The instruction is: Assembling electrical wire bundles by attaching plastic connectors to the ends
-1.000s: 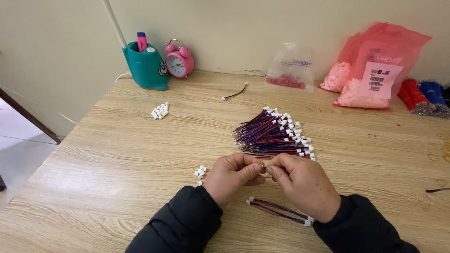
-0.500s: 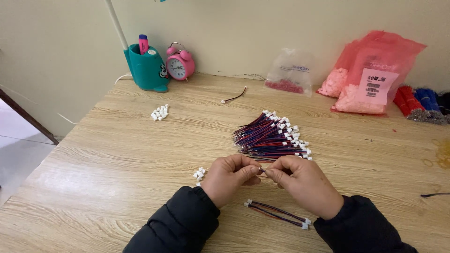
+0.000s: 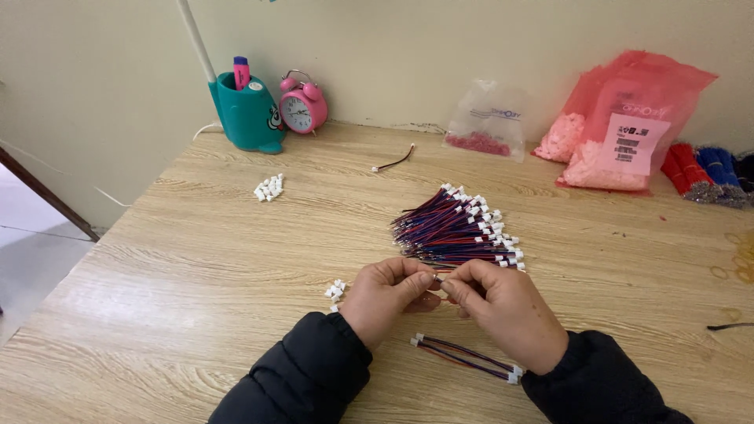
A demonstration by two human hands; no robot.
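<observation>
My left hand [image 3: 386,297] and my right hand [image 3: 503,306] meet fingertip to fingertip over the wooden table [image 3: 196,275]. Between the pinched fingers is a thin red and blue wire with a small white connector [image 3: 438,277]; most of it is hidden. Just beyond my hands lies a fanned bundle of red and blue wires [image 3: 455,229] with white plugs on their ends. A few finished wires [image 3: 465,357] lie under my right wrist. A small pile of white connectors [image 3: 336,290] sits left of my left hand.
Another pile of white connectors [image 3: 269,188] lies further left. At the back stand a teal pen holder [image 3: 247,116], a pink alarm clock [image 3: 302,106], a clear bag [image 3: 491,122], pink bags [image 3: 624,126], red and blue wire bundles [image 3: 703,173] and a single loose wire [image 3: 394,162].
My hands have stayed together at the same spot, fingers shifting slightly on the wire. The view has tilted a little; nothing on the table has moved.
</observation>
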